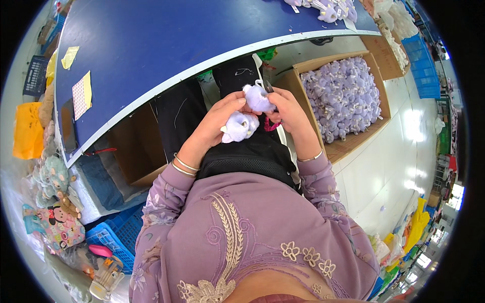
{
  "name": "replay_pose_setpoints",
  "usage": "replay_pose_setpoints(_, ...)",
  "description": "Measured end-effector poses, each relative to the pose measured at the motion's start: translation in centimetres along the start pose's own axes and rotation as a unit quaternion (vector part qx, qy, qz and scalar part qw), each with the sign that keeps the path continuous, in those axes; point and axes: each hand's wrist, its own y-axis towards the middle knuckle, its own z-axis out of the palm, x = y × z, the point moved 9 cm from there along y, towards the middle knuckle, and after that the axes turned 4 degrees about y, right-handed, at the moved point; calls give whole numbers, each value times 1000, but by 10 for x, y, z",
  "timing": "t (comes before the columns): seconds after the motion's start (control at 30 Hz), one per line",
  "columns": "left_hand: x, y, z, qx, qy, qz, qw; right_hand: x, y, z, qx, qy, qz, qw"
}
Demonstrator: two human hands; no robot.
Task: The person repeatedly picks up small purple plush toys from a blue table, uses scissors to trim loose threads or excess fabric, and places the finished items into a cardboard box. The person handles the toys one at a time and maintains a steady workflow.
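Over my lap, my left hand (pixel 225 116) is closed round small lilac plush toys. One plush toy (pixel 238 127) with a pale pointed tip hangs below its fingers. A second plush toy (pixel 258 98), with a white loop at its top, sits between my two hands. My right hand (pixel 289 110) is closed on scissors whose pink handle (pixel 273 124) shows under the fingers. Their dark tip pokes out above, beside the upper toy; the fingers hide the rest. On my right stands a cardboard box (pixel 339 150) filled with many similar lilac toys (pixel 343 98).
A blue table (pixel 166 45) with a white edge spans the front, with more lilac toys (pixel 331 9) at its far right. A phone (pixel 67 125) and paper sheets lie at its left. Blue crates (pixel 113 237) and an open carton (pixel 136 146) stand at my left.
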Motion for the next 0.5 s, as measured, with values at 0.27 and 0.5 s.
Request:
replay_pose_setpoints(0.27, -3, -2, 1, 34, -36, 13, 999, -4, 0, -37, 14, 65, -28, 997)
replay_pose_setpoints(0.5, -16, -6, -12, 18, -142, 91, 986, 100, -99, -252, -500, -334, -200, 774)
